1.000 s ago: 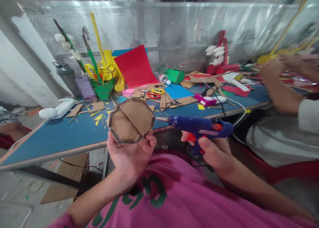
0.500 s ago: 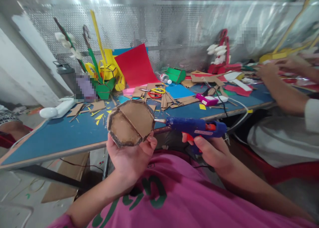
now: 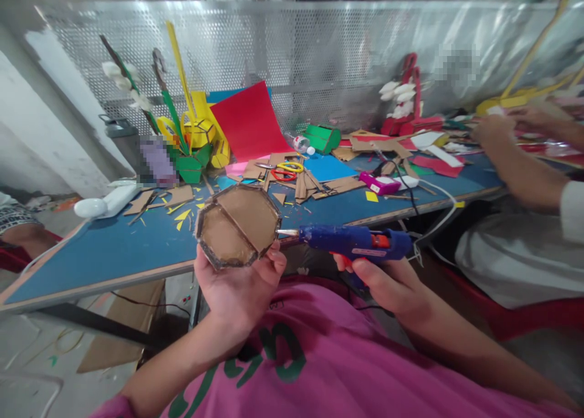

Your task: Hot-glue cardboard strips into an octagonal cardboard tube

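My left hand (image 3: 244,284) grips an eight-sided cardboard box (image 3: 239,226) from below, fingers around its lower edge. The box faces me, tilted, with a low rim and a strip dividing its inside in two. In my right hand (image 3: 387,281) is a blue glue gun (image 3: 351,240) with a red trigger, my fingers closed round its handle. The gun points left, and its metal nozzle is at the right rim of the box; whether it touches I cannot tell.
On the blue table (image 3: 104,247) lie cardboard scraps, scissors (image 3: 285,171), a red sheet (image 3: 250,123), a plastic bottle (image 3: 302,144) and a purple box (image 3: 378,183). Yellow and green paper crafts (image 3: 198,132) stand at the back left. A co-worker's arm (image 3: 524,162) reaches over the right side.
The glue gun has shifted slightly left and down, bringing its nozzle closer to the right rim of the box. My left hand and the box have barely moved.
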A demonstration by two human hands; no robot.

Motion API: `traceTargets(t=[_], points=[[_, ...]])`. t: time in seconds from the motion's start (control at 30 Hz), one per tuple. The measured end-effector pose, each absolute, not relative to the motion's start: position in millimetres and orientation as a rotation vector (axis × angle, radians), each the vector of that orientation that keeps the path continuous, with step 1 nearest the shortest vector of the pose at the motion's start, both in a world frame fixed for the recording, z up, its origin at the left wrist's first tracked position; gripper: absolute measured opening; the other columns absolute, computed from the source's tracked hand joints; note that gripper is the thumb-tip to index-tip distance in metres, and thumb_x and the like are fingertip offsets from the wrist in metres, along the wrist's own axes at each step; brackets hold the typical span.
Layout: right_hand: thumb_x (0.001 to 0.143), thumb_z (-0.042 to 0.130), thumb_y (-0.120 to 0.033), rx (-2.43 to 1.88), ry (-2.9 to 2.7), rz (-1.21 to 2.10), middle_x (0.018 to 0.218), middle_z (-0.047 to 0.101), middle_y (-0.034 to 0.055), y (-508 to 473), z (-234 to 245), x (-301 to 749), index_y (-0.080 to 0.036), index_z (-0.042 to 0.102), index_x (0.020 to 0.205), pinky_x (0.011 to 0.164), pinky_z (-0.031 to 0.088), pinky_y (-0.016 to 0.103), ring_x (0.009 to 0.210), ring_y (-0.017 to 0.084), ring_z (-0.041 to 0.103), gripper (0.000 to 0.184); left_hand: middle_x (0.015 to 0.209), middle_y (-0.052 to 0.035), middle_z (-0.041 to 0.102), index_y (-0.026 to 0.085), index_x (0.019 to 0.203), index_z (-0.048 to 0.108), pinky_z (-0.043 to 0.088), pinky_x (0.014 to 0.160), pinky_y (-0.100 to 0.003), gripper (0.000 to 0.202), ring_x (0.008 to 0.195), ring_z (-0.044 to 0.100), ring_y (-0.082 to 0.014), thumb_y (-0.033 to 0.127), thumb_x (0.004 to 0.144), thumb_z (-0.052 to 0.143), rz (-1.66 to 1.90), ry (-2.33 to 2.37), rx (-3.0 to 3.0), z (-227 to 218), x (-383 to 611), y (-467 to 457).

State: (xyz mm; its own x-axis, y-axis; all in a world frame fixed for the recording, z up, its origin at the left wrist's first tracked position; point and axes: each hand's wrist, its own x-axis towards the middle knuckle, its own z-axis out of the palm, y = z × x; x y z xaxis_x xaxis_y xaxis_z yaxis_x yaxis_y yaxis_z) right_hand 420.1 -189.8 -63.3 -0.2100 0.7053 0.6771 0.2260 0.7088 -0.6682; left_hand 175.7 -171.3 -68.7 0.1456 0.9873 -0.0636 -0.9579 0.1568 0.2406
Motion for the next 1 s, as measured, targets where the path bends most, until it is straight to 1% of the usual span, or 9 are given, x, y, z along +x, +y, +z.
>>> traceTargets(t=[0.23, 0.43, 0.53, 0.63, 0.7, 0.77, 0.83, 0.9, 1.0], points=[[0.121, 0.064, -0.067, -0.78, -1.703, 0.523, 0.088, 0.08, 0.0021, -188.2, -61.6, 419.1, -0.032, 0.081, 0.094, 0.082, 0.059, 0.044, 0.082, 0.026, 0.071, 0.047, 0.124, -0.0118, 0.074, 0.027, 0.141, 0.072, 0.061, 0.079, -0.035, 0.074, 0.098, 0.071, -0.027, 0.079, 0.088, 0.078, 1.39, 0.193, 0.168, -70.8, 175.0, -171.4], [0.12, 0.067, -0.065, -0.762, -1.69, 0.523, 0.087, 0.079, 0.0012, -184.1, -61.2, 419.3, -0.031, 0.082, 0.095, 0.083, 0.058, 0.042, 0.08, 0.024, 0.07, 0.045, 0.128, -0.0131, 0.074, 0.026, 0.142, 0.072, 0.062, 0.077, -0.035, 0.075, 0.099, 0.073, -0.0274, 0.082, 0.092, 0.071, 1.399, 0.213, 0.201, -69.7, 174.3, -171.6], [0.119, 0.068, -0.067, -0.743, -1.692, 0.544, 0.084, 0.078, 0.0017, -183.8, -61.8, 420.2, -0.031, 0.082, 0.093, 0.081, 0.059, 0.042, 0.078, 0.025, 0.069, 0.046, 0.123, -0.0125, 0.074, 0.026, 0.141, 0.073, 0.063, 0.076, -0.035, 0.075, 0.097, 0.072, -0.027, 0.084, 0.093, 0.069, 1.402, 0.223, 0.194, -67.8, 174.9, -171.6], [0.118, 0.069, -0.068, -0.73, -1.698, 0.604, 0.09, 0.083, 0.0037, -183.1, -64.9, 421.9, -0.031, 0.085, 0.095, 0.084, 0.062, 0.043, 0.084, 0.026, 0.075, 0.046, 0.116, -0.0117, 0.073, 0.024, 0.141, 0.072, 0.063, 0.075, -0.035, 0.078, 0.096, 0.073, -0.0273, 0.086, 0.093, 0.067, 1.401, 0.231, 0.175, -66.6, 175.3, -171.5], [0.117, 0.069, -0.07, -0.735, -1.656, 0.657, 0.095, 0.085, 0.0055, -180.8, -69.0, 422.2, -0.03, 0.088, 0.098, 0.085, 0.063, 0.044, 0.091, 0.028, 0.079, 0.048, 0.119, -0.0125, 0.074, 0.025, 0.142, 0.072, 0.063, 0.075, -0.035, 0.078, 0.095, 0.073, -0.0274, 0.085, 0.094, 0.066, 1.396, 0.23, 0.173, -66.5, 175.2, -171.4], [0.117, 0.067, -0.073, -0.727, -1.591, 0.724, 0.096, 0.085, 0.0069, -176.4, -74.8, 420.6, -0.028, 0.09, 0.101, 0.078, 0.061, 0.042, 0.087, 0.027, 0.076, 0.053, 0.124, -0.0135, 0.075, 0.025, 0.145, 0.072, 0.063, 0.075, -0.036, 0.078, 0.094, 0.072, -0.0269, 0.084, 0.094, 0.067, 1.383, 0.216, 0.169, -66.9, 174.8, -171.3], [0.117, 0.064, -0.074, -0.684, -1.533, 0.802, 0.092, 0.081, 0.0071, -170.7, -81.7, 417.0, -0.026, 0.09, 0.103, 0.07, 0.056, 0.04, 0.076, 0.024, 0.067, 0.057, 0.125, -0.0138, 0.075, 0.025, 0.147, 0.071, 0.063, 0.076, -0.035, 0.078, 0.093, 0.072, -0.0265, 0.082, 0.093, 0.071, 1.366, 0.195, 0.158, -67.7, 174.4, -171.2], [0.116, 0.064, -0.074, -0.641, -1.487, 0.889, 0.087, 0.075, 0.0064, -165.2, -88.8, 412.0, -0.024, 0.088, 0.101, 0.068, 0.053, 0.04, 0.073, 0.023, 0.062, 0.058, 0.121, -0.0137, 0.075, 0.024, 0.146, 0.07, 0.064, 0.077, -0.035, 0.077, 0.094, 0.072, -0.0265, 0.079, 0.092, 0.074, 1.347, 0.179, 0.147, -68.1, 174.2, -171.0], [0.113, 0.065, -0.078, -0.651, -1.431, 1.035, 0.08, 0.068, 0.0048, -160.0, -98.4, 403.3, -0.023, 0.085, 0.097, 0.066, 0.052, 0.04, 0.072, 0.023, 0.06, 0.061, 0.117, -0.0135, 0.073, 0.022, 0.143, 0.07, 0.064, 0.074, -0.034, 0.075, 0.092, 0.071, -0.0263, 0.077, 0.093, 0.074, 1.327, 0.188, 0.138, -67.2, 174.6, -170.6]])
